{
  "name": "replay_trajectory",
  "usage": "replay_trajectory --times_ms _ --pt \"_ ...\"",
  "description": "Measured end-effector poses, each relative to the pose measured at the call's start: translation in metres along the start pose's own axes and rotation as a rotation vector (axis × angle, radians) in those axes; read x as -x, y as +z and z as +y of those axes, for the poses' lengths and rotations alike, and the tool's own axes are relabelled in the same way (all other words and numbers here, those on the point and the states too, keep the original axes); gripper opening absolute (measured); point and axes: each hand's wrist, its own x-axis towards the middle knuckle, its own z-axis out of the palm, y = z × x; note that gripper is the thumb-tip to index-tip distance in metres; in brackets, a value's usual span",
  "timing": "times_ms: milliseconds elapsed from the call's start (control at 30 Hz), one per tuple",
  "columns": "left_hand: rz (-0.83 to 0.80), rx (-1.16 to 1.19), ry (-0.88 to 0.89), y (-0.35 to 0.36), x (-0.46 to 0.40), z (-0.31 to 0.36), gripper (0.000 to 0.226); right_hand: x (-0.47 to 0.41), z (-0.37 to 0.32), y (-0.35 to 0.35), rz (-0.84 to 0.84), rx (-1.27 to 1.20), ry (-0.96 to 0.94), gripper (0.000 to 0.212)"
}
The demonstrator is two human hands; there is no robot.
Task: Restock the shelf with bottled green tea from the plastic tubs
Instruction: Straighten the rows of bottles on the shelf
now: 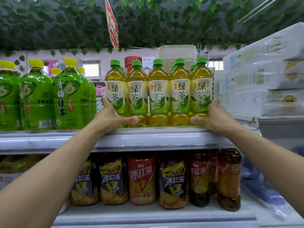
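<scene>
Several green tea bottles [158,92] with green caps and pale labels stand upright in a row at the front of the upper shelf [148,139], with more caps showing behind them. My left hand [113,116] wraps the base of the leftmost bottle [115,89], thumb across the front of its neighbour. My right hand [212,116] cups the base of the rightmost bottle [201,89]. Together the hands press the row from both ends. No plastic tub with bottles is in view.
Large green plum tea bottles [70,99] with yellow caps stand left of the row. Stacked white cartons [263,79] sit at the right. Iced red tea bottles [141,180] fill the shelf below. Pale lidded containers [177,53] stand behind the row; artificial leaves hang overhead.
</scene>
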Motion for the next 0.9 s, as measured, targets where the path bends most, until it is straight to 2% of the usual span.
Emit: replay_trajectory --times_ms 133,267,367,567,767,833,900 --pt "0.01 0.005 0.013 0.0 0.005 0.001 0.15 0.004 0.0 -0.001 -0.011 0.001 0.01 0.106" --pt "0.003 0.01 0.015 -0.001 0.008 0.002 0.151 0.005 -0.008 0.003 -0.028 -0.003 0.044 0.134" --pt "0.002 -0.014 0.016 -0.001 0.01 0.002 0.154 0.004 -0.011 0.008 0.016 0.043 0.062 0.141" --pt "-0.01 -0.041 0.006 -0.003 0.01 0.003 0.159 0.005 -0.013 0.011 0.06 0.094 0.075 0.136" --pt "-0.02 -0.048 0.0 -0.004 0.01 0.005 0.155 0.006 -0.01 0.011 0.053 0.167 0.047 0.127" --pt "-0.029 -0.131 -0.029 -0.006 0.014 0.009 0.151 0.005 -0.008 0.01 0.042 0.188 0.05 0.12" --pt "-0.012 -0.304 -0.035 -0.007 0.02 0.008 0.133 0.008 -0.007 0.01 0.047 0.206 0.064 0.113"
